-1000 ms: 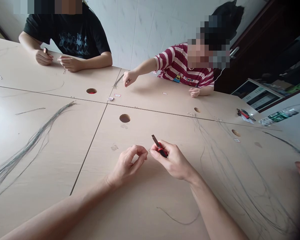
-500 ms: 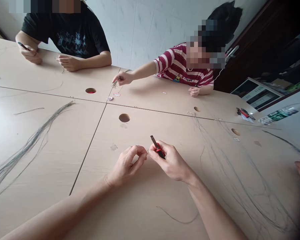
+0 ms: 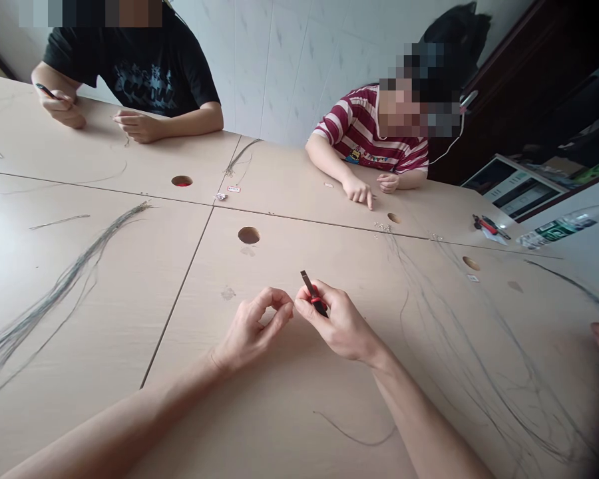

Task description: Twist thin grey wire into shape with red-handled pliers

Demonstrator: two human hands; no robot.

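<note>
My right hand (image 3: 340,324) is closed around small pliers with red handles (image 3: 313,296); the dark jaws stick up and to the left above my fingers. My left hand (image 3: 252,330) sits just left of it, thumb and forefinger pinched together near my right fingertips. Whatever the pinch holds is too thin to make out. Both hands rest low over the light wooden table (image 3: 279,412), close to its middle.
A long bundle of thin wires (image 3: 54,293) lies at the left, and loose wires (image 3: 479,359) spread at the right. Round holes (image 3: 248,235) dot the table. Two other people sit at the far side. Red pliers (image 3: 486,226) and a bottle (image 3: 564,229) lie at the far right.
The person in the striped shirt pulled the outstretched arm back from the table's middle and now touches the table nearer to themselves. My hands have barely moved.
</note>
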